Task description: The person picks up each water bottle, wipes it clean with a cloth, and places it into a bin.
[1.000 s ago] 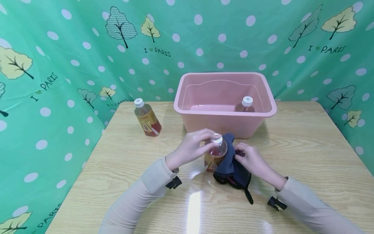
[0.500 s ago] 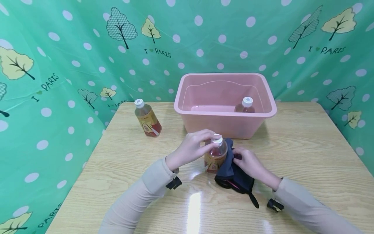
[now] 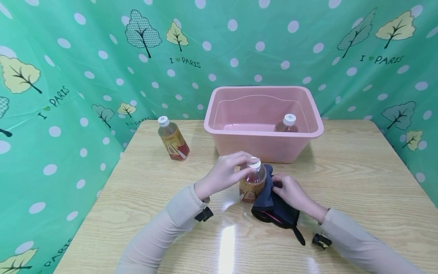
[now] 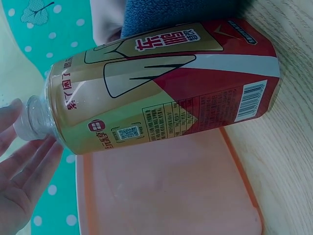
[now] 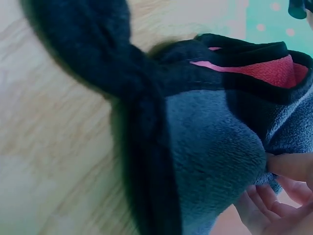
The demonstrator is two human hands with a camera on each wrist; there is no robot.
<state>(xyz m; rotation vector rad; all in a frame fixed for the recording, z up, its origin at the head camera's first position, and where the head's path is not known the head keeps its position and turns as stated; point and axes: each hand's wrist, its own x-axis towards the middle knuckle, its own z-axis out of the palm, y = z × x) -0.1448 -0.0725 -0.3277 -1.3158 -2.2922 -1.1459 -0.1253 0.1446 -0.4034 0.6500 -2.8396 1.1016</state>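
Note:
In the head view, my left hand (image 3: pixel 224 171) pinches the white cap of an upright drink bottle (image 3: pixel 251 190) in front of the pink bin. The left wrist view shows this bottle (image 4: pixel 161 88) large, with its red and gold label, and the fingers around the neck. My right hand (image 3: pixel 291 192) pinches a fold of a dark blue cloth (image 3: pixel 282 213) along the bottle's right side. In the right wrist view the fleecy cloth (image 5: pixel 210 142) has black edging, a black loop and a pink inside, with thumb and fingertips gripping a gathered fold.
A pink plastic bin (image 3: pixel 263 148) stands at the back of the wooden table (image 3: pixel 359 163), with a white-capped bottle (image 3: pixel 288 125) inside at its right. Another such bottle (image 3: pixel 174 140) stands to the left of the bin. A green dotted curtain (image 3: pixel 239 45) hangs behind.
The cloth has slid down a little along the bottle, its loop shifting right and nearer. My right hand has moved slightly with it; the left hand and bottle have stayed put.

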